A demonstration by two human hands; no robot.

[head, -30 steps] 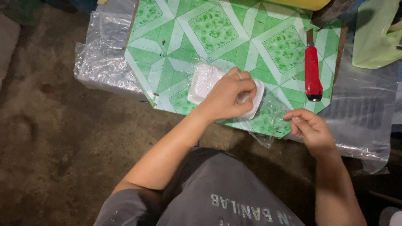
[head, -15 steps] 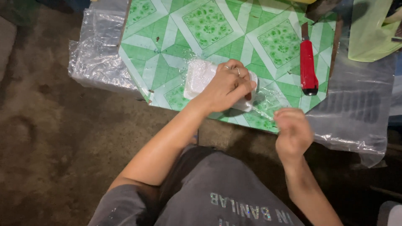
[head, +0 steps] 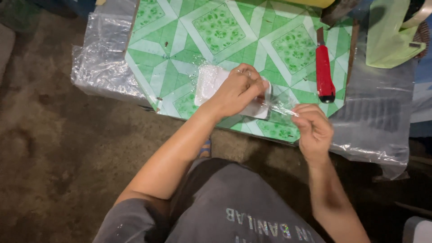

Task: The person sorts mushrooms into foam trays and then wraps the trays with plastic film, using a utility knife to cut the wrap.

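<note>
A small white foam tray (head: pixel 208 83) lies on a green and white patterned board (head: pixel 234 40). My left hand (head: pixel 236 90) presses down on the tray's right part, fingers curled over it. Clear plastic film (head: pixel 282 107) stretches from under that hand to my right hand (head: pixel 312 128), which pinches the film's end near the board's front edge. A red utility knife (head: pixel 325 74) rests on the board, just beyond my right hand.
Crumpled clear plastic sheeting (head: pixel 101 54) hangs off the board's left side, and more of the sheeting (head: pixel 375 121) on the right. A pale green bag (head: pixel 389 38) sits at the far right. Bare concrete floor (head: pixel 54 157) lies to my left, my dark shorts (head: pixel 234 207) below.
My right hand has lifted off the board's front edge and now pinches the film, pulling it taut toward me. My left hand stays pressed on the tray.
</note>
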